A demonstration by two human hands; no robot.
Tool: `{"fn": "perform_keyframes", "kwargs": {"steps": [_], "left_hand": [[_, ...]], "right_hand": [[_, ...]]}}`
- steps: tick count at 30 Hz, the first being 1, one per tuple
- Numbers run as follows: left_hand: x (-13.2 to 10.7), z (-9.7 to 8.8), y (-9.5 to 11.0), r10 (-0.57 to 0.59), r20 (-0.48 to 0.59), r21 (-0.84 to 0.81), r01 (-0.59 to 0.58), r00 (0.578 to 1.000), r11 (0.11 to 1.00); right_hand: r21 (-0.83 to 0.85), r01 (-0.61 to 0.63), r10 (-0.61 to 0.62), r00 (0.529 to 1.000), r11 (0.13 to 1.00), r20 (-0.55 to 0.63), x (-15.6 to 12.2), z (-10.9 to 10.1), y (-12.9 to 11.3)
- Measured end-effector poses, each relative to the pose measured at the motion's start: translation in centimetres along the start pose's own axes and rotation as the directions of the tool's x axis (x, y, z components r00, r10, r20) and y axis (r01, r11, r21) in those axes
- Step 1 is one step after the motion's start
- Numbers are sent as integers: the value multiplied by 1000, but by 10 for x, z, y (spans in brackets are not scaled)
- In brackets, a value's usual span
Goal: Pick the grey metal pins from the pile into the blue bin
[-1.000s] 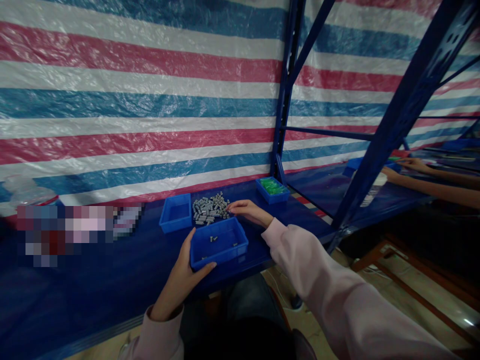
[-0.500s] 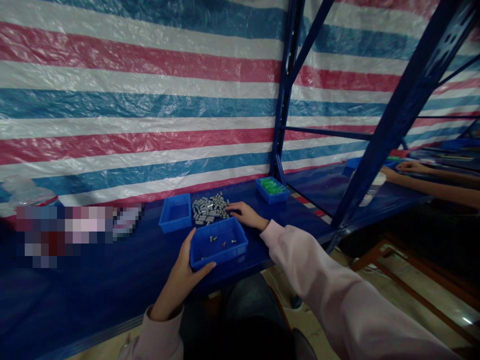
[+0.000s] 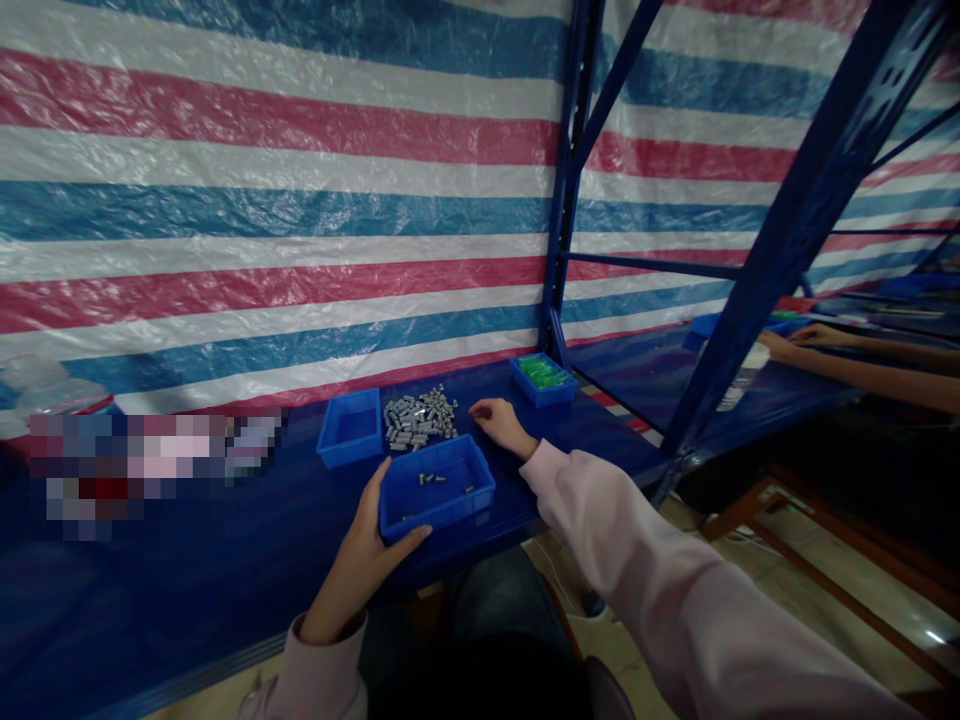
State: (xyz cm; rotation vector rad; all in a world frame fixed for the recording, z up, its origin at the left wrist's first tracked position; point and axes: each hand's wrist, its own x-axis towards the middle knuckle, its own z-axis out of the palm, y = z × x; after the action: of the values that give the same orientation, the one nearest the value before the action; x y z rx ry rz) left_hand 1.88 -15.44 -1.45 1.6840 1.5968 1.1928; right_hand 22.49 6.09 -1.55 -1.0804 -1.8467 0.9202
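My left hand (image 3: 367, 552) grips the near left corner of a blue plastic bin (image 3: 438, 514), thumb along its front wall. A few small screws (image 3: 426, 479) lie loose on the bin's floor. Behind the bin, a heap of small grey metal screws and cylindrical pieces (image 3: 412, 420) is spread on the blue table. Just right of this heap is my right hand (image 3: 504, 425), held above the table with its fingers curled together. Whatever those fingertips may hold is too small to make out.
Left of the heap stands another blue bin (image 3: 349, 428). A blue bin of green pieces (image 3: 543, 374) sits by the blue rack post (image 3: 559, 250). At far left is a clear plastic bottle (image 3: 52, 385) beside a blurred-out area. Another person's hands (image 3: 814, 338) work at the right.
My right hand has drawn back to the right, off the edge of the heap, its fingers more curled. Screws inside the held bin have shifted. My left hand stays put.
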Motion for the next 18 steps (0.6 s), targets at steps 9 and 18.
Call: {"fn": "perform_keyframes", "kwargs": {"steps": [9,18], "left_hand": [[0,-1,-4,10,6,12,-10,1000,1000],[-1,-36,-13,91,-25,80,-89,996,993]], "right_hand": [[693,-344,-51,875,634,481,-13,-10,-35],[567,-302,-126,795,766,594,-17,-10,-37]]}}
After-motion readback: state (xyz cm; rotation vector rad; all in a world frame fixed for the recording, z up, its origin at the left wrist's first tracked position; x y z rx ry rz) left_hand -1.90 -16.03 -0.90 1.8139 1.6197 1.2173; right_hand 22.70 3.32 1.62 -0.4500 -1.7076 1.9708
